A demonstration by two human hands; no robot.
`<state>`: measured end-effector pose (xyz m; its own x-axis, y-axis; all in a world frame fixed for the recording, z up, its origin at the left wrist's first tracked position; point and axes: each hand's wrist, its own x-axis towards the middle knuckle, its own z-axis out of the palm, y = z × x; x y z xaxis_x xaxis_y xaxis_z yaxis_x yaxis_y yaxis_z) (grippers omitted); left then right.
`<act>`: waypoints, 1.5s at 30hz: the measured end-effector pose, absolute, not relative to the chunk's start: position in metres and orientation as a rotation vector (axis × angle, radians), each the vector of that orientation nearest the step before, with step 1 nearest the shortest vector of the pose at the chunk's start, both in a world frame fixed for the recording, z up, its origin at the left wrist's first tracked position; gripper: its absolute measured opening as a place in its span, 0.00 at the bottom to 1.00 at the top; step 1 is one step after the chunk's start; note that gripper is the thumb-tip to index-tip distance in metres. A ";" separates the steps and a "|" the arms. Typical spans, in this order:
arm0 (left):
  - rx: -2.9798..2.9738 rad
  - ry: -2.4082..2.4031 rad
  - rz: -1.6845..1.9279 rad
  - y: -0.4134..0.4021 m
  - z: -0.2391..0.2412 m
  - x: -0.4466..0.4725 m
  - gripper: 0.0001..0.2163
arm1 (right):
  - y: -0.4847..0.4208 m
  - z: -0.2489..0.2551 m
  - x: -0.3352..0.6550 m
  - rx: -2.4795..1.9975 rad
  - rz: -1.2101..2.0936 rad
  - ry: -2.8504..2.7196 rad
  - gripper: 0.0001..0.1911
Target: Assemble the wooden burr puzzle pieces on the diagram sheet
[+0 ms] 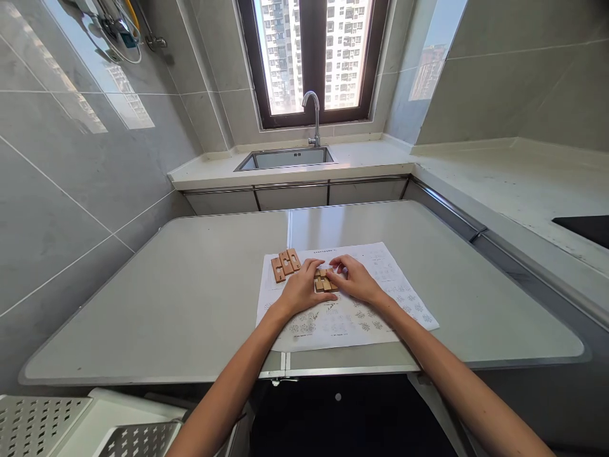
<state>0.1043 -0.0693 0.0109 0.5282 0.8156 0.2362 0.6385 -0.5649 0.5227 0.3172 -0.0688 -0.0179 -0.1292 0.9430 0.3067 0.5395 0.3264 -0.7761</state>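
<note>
A small cluster of notched wooden puzzle pieces (324,283) rests on a printed instruction sheet (380,311) in the middle of the grey table (190,304). My left hand (301,289) and my right hand (354,279) close in on this cluster from both sides, fingers curled and pinching it. To the left, three more wooden pieces (285,263) lie side by side at the sheet's upper left corner, untouched.
Behind the table runs a white counter with a steel sink (285,158) and a curved tap (314,117) under a window. The counter continues along the right wall, with a black hob edge (585,228). White perforated shelves (71,425) stand at the lower left.
</note>
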 end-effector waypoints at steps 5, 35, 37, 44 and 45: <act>2.522 1.318 0.527 -0.065 0.017 0.094 0.38 | -0.069 -0.018 0.318 -1.369 0.579 -1.841 0.12; 2.395 1.273 0.679 -0.067 0.028 0.093 0.32 | -0.070 -0.016 0.321 -1.388 0.662 -1.813 0.11; 2.373 1.275 0.703 -0.068 0.030 0.094 0.31 | -0.070 -0.015 0.319 -1.339 0.706 -1.777 0.12; 2.375 1.238 0.729 -0.070 0.031 0.095 0.31 | -0.072 -0.007 0.316 -1.142 0.970 -1.629 0.19; 2.377 1.233 0.730 -0.070 0.031 0.095 0.31 | -0.072 -0.005 0.316 -1.113 1.017 -1.608 0.21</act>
<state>0.0953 -0.0699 0.0314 0.4844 0.8300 0.2766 0.6416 -0.5520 0.5326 0.3164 -0.0719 -0.0053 -0.1864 0.9583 0.2166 0.2147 0.2549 -0.9428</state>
